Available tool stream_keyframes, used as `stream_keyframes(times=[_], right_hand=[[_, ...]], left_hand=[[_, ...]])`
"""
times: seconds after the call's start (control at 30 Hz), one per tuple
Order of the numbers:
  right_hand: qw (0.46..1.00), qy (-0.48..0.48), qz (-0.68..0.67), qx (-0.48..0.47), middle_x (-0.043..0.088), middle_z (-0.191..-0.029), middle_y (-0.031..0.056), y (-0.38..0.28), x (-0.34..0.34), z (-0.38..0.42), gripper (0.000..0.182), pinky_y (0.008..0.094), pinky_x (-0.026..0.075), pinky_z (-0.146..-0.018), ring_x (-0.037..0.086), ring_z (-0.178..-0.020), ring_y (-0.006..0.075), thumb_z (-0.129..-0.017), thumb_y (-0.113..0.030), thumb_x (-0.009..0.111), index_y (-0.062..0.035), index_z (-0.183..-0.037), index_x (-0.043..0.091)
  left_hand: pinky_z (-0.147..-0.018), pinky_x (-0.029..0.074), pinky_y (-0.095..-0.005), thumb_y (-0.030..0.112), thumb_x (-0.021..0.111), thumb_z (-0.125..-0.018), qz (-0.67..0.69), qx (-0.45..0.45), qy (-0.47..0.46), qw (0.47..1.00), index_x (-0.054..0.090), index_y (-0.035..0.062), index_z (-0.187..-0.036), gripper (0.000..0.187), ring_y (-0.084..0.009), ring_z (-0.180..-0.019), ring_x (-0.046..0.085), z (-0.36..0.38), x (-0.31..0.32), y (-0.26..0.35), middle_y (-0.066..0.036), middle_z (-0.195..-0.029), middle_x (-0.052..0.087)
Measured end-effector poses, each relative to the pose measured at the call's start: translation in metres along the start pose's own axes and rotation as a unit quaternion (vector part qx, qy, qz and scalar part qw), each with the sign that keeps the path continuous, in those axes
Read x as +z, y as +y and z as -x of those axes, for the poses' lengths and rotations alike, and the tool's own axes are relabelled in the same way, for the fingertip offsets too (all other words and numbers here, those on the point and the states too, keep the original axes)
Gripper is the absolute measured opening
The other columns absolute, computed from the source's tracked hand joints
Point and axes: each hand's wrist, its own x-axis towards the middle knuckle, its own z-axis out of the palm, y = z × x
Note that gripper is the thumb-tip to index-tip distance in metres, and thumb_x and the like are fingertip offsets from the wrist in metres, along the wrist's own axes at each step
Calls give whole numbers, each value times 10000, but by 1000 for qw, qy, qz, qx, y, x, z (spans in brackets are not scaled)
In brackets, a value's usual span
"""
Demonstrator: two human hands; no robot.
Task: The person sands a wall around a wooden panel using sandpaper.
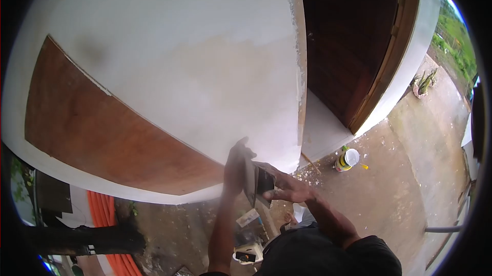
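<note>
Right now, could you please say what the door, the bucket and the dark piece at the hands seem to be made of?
The door is probably wood, stained dark, going by its reddish-brown tone. The bucket looks like plastic, smooth and pale, with coloured print on its side. The dark piece looks flat and matt, perhaps rubber or sandpaper; I cannot tell which.

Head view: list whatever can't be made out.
In the head view:
Dark block: partly covered by the right hand.
Bucket label: too small to read.
Orange tubes: middle hidden behind the dark post, lower ends cut off by the bottom edge.
White container: contents too small to identify.
</note>
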Motion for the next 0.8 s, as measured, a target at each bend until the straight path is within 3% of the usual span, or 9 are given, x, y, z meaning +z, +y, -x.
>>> stream_keyframes(times=[0.1,0.2,0.33,0.43,0.47,0.53,0.57,0.63,0.8], right_hand=[[995,19,37,-93,194,-1597,175,0,1,-13,1069,503,263,-1215,172,-1535,321,-803,-400,865,-73,-1561,186],[984,96,50,-139,192,-1592,182,8,29,-36,1131,512,253,-1208,207,-1513,346,-781,-394,881,-83,-1551,114],[993,109,-34,-35,319,-1486,186,3,37,-50,939,454,276,-1178,323,-1425,292,-820,-278,835,-83,-1481,197],[985,130,-23,-111,390,-1388,171,24,31,-68,834,442,324,-1144,385,-1354,258,-845,-235,793,-81,-1442,232],[975,175,-18,-135,419,-1333,164,23,27,-74,746,447,381,-1093,436,-1285,259,-869,-168,730,-88,-1423,236],[934,296,27,-199,447,-1307,187,13,9,-86,646,463,418,-1055,460,-1261,309,-864,-89,676,-74,-1397,313],[894,373,106,-227,459,-1302,202,8,-3,-93,602,472,435,-1037,469,-1256,337,-858,-48,651,-67,-1383,358],[748,492,337,-290,466,-1348,241,-4,-27,-118,548,490,451,-1018,464,-1278,385,-830,15,646,-64,-1347,482],[614,543,484,-307,361,-1578,198,-11,-39,-188,711,477,304,-1111,413,-1364,383,-676,39,757,-201,-1338,654]], left_hand=[[-1035,458,-383,493,519,-1037,14,61,45,997,363,37,-1493,663,-231,-1189,563,0,13,11,-139,-1311,561],[-1112,373,-435,496,503,-1035,-59,147,63,985,369,42,-1474,646,-282,-1304,465,-4,16,23,-145,-1442,466],[-1182,279,-485,440,448,-1057,-197,178,29,964,381,35,-1473,584,-350,-1427,360,-13,-16,35,-160,-1552,378],[-1201,243,-506,354,388,-1078,-463,264,15,846,415,29,-1480,517,-394,-1484,290,-16,-49,65,-193,-1573,354],[-1206,237,-476,149,537,-976,-543,300,55,782,456,80,-1496,531,-379,-1501,262,-21,-75,84,-148,-1610,307],[-1170,262,-525,191,508,-1024,-567,391,205,696,461,35,-1473,478,-383,-1483,289,-46,-137,120,-184,-1586,330],[-1154,277,-532,207,493,-1040,-529,445,282,665,466,21,-1462,461,-385,-1475,301,-57,-159,137,-193,-1576,342],[-1159,300,-552,272,444,-1069,-655,492,337,465,458,-9,-1443,468,-407,-1426,367,-82,-210,132,-202,-1518,414],[-1088,347,-528,344,400,-1078,-681,519,352,378,490,23,-1431,486,-421,-1378,435,-94,-222,122,-191,-1483,470]])
